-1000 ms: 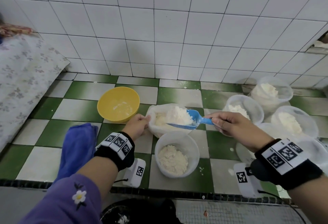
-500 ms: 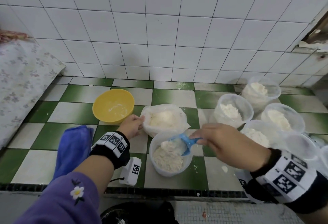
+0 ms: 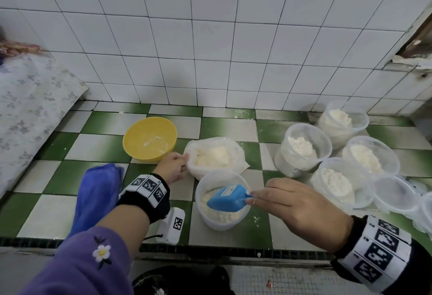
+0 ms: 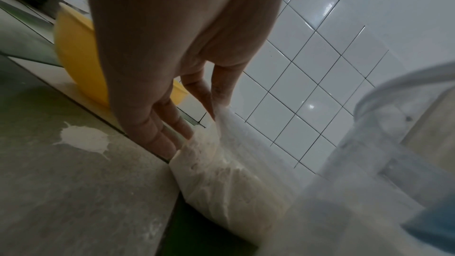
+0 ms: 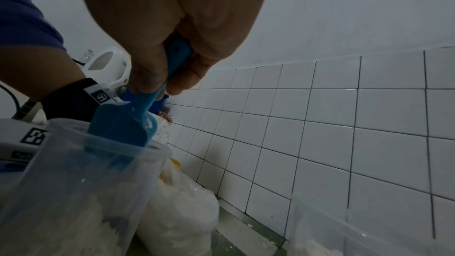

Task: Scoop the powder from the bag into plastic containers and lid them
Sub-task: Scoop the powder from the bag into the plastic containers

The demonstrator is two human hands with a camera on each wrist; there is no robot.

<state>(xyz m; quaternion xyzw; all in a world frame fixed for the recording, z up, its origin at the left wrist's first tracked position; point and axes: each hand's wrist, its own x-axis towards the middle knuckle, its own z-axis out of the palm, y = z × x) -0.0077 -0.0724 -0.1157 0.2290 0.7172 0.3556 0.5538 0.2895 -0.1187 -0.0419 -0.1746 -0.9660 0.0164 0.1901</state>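
Observation:
A clear plastic bag of white powder (image 3: 216, 155) (image 4: 226, 178) (image 5: 179, 213) sits open on the checkered counter. My left hand (image 3: 171, 166) (image 4: 197, 108) pinches its left rim. In front of it stands a clear plastic container (image 3: 221, 218) (image 5: 74, 192) partly filled with powder. My right hand (image 3: 294, 203) (image 5: 167, 77) grips the handle of a blue scoop (image 3: 228, 197) (image 5: 123, 127), which is turned upside down inside the container's mouth.
A yellow bowl (image 3: 149, 138) stands left of the bag, a blue cloth (image 3: 98, 192) lies at the near left. Several clear tubs with powder (image 3: 304, 150) cluster at the right, with empty tubs (image 3: 397, 194) beside them. White tiled wall (image 3: 210, 37) behind.
The scoop left the bag full of powder, moved down to the front container and tipped over, emptying into it. My left hand stayed on the bag's rim.

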